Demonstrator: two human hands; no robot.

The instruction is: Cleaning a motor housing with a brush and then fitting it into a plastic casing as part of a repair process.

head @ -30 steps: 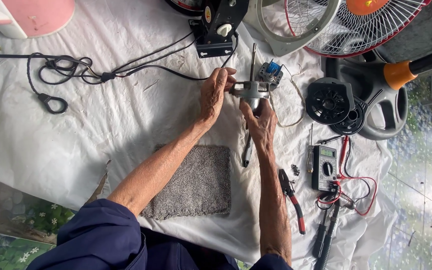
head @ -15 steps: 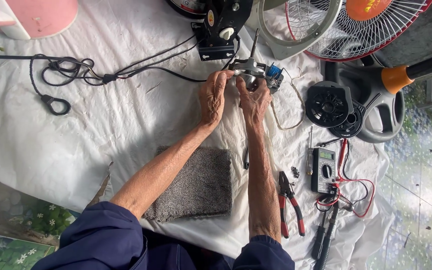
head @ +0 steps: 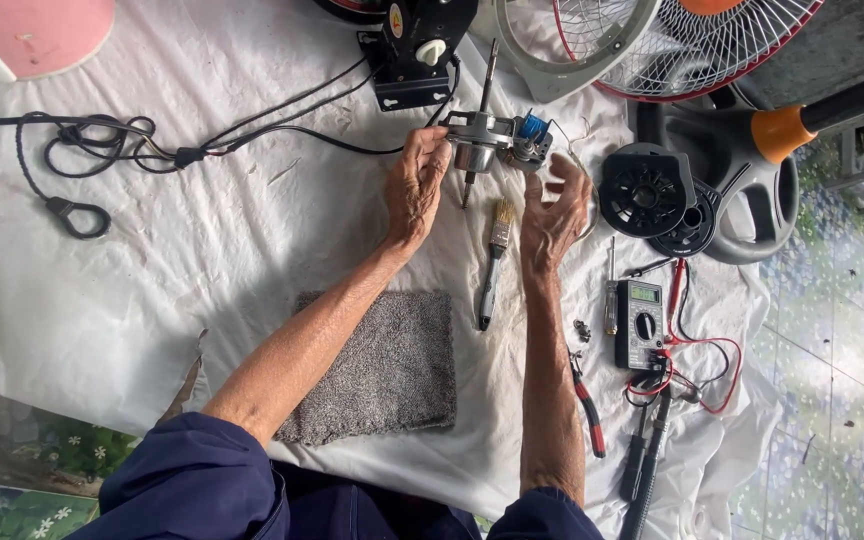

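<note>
1. The left hand (head: 417, 185), at upper centre of the frame, grasps a small metal fan motor with a long steel shaft and a blue part on its right end (head: 492, 140) — fingers curled round the motor's left side.
2. The right hand (head: 552, 210) sits just right of and below the motor, palm open, fingers spread, grasping nothing; whether a fingertip touches the motor cannot be told.
3. A paintbrush with pale bristles and a dark handle (head: 492, 265) lies on the white crumpled sheet (head: 202, 260) between the two wrists.
4. A grey square towel (head: 382, 370) lies lower centre, beneath the left forearm.
5. To the right — a black digital multimeter with red leads (head: 639, 325), and red-handled pliers (head: 588, 405) below it.
</note>
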